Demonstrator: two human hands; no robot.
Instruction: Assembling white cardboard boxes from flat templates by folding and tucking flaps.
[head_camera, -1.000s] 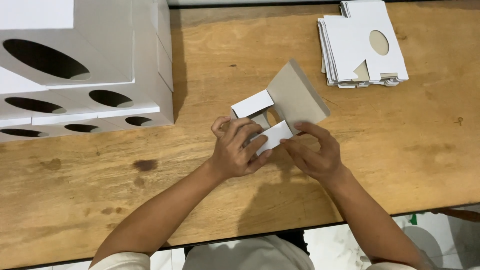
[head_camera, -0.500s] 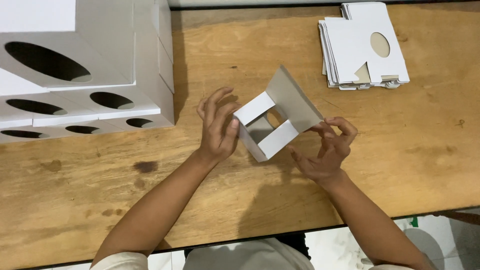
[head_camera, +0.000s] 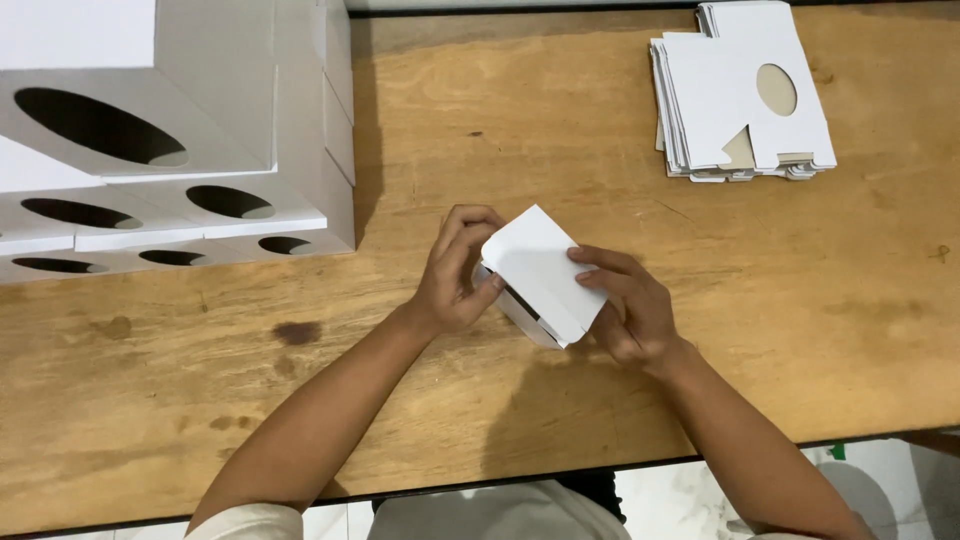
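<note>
Wooden tabletop (head_camera: 560, 420), scuffed and stained, carries the work. Near its middle, toward the front edge, the left hand (head_camera: 455, 275) and right hand (head_camera: 625, 305) both pinch a small white cardboard box (head_camera: 535, 270) from opposite sides. It looks light, thin and easily creased, best held by its folded edges. Finished boxes (head_camera: 170, 150) with oval holes fill the far left corner; flat blanks (head_camera: 740, 90) sit at the far right.

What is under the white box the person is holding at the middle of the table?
Under the white box only the wooden table shows, with the left hand and right hand at its sides. The spot directly beneath it and its inside are covered.
</note>
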